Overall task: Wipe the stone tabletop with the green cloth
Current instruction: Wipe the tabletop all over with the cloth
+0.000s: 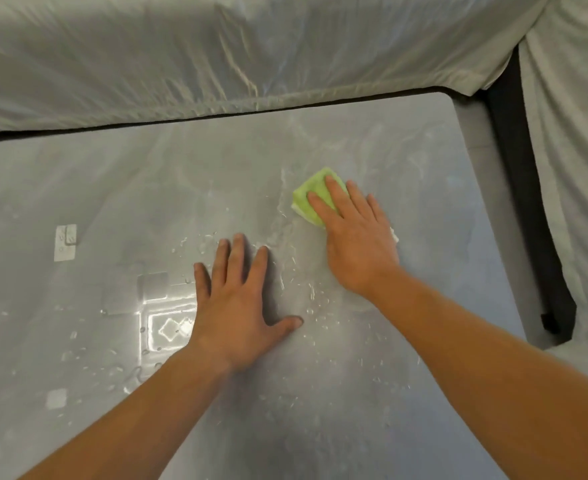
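Both arms reach forward, left hand [240,306] and right hand [355,244] flat, palm-down, fingers [237,258] straight.

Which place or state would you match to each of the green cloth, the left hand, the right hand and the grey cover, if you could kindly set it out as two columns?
Things
1. green cloth
2. left hand
3. right hand
4. grey cover

Places or states
A. flat on the bare stone tabletop, holding nothing
B. draped beyond the table's far edge
C. fingers resting on top of the cloth
D. partly under a hand, on wet stone

Pairs: 1-D, 2-A, 3-C, 4-B
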Demonstrator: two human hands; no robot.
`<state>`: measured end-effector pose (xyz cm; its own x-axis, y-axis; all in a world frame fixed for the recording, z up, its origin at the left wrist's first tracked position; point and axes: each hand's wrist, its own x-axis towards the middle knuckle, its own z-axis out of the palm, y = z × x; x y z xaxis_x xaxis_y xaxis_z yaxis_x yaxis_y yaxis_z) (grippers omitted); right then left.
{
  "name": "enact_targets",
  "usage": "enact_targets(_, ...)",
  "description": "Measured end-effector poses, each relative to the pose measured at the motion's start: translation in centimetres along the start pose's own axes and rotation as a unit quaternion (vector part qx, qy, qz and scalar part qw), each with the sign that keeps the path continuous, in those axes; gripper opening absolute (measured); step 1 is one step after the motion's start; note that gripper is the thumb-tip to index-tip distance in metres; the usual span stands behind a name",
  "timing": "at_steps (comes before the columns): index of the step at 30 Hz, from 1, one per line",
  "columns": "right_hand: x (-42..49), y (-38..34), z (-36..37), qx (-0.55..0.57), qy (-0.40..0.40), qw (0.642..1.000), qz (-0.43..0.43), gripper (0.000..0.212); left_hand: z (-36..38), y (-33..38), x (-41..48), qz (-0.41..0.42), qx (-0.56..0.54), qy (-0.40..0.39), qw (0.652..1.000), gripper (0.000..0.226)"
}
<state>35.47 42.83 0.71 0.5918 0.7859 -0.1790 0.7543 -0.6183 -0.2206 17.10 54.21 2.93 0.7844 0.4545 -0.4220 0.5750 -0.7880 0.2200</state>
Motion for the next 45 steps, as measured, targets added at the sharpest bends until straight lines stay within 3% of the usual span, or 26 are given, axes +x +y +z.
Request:
enact_targets(2,-0.5,-1.1,0.5,0.003,0.011,1.000,-0.003,0.073,0.0,0.1,-0.1,0.000,0.003,-0.003,1.000,0.113)
enact_targets(8,-8.4,1.6,0.9,-0.046,-0.054,0.981,-0.179,0.073,-0.1,0.1,-0.2,-0.005,0.003,-0.013,1.000,0.114)
enact_targets(9,-7.5,2.5,0.7,-0.052,-0.041,0.983,-0.169,0.074,-0.1,0.1,-0.1,-0.005,0.002,-0.015,1.000,0.114)
enact_targets(12,-3.7,3.1,-0.3,-0.006,-0.004,1.000,-0.013,0.077,-0.1,0.2,-0.1,-0.007,0.003,-0.018,1.000,0.115)
enact_targets(14,-3.7,1.5,0.0,0.017,0.007,0.999,0.045,0.080,-0.1,0.2,-0.1,-0.009,0.003,-0.016,1.000,0.115)
enact_targets(18,-10.6,-0.5,1.8,-0.012,-0.018,0.993,-0.114,0.076,-0.4,0.4,-0.2,-0.013,0.008,-0.024,1.000,0.115)
enact_targets(20,-11.5,1.5,1.6,-0.022,-0.039,0.987,-0.153,0.075,-0.5,0.5,-0.1,-0.015,0.014,-0.025,0.999,0.115)
enact_targets(22,-9.6,3.9,0.8,-0.026,-0.018,0.995,-0.099,0.076,-0.5,0.5,-0.2,-0.016,0.015,-0.021,1.000,0.115)
enact_targets(25,-6.2,4.4,0.0,0.021,0.020,0.997,0.071,0.075,-0.5,0.6,-0.2,-0.018,0.023,-0.025,0.999,0.115)
enact_targets(27,-6.7,2.7,0.3,0.034,0.036,0.994,0.096,0.079,-0.6,0.8,-0.2,-0.019,0.026,-0.025,0.999,0.114)
enact_targets(33,-14.0,4.2,1.0,-0.016,-0.030,0.992,-0.124,0.077,-1.0,1.9,0.2,-0.016,0.032,-0.020,0.999,0.117)
enact_targets(35,-11.5,7.2,0.0,-0.019,-0.012,0.997,-0.074,0.073,-1.2,2.5,0.7,-0.005,0.032,-0.036,0.999,0.119)
enact_targets(38,-6.4,9.3,-1.4,0.023,0.024,0.996,0.087,0.070,-1.6,3.3,1.6,-0.007,0.020,-0.069,0.997,0.118)
enact_targets(40,-6.3,8.2,-1.0,0.020,0.045,0.992,0.117,0.072,-1.7,3.5,1.7,-0.010,0.012,-0.075,0.997,0.118)
enact_targets(42,-9.5,6.5,0.3,0.004,0.046,0.998,0.052,0.075,-1.7,3.3,1.5,-0.011,0.004,-0.075,0.997,0.118)
enact_targets(45,-14.7,6.7,1.0,-0.031,-0.021,0.996,-0.086,0.073,-1.7,2.9,1.3,-0.002,-0.002,-0.075,0.997,0.118)
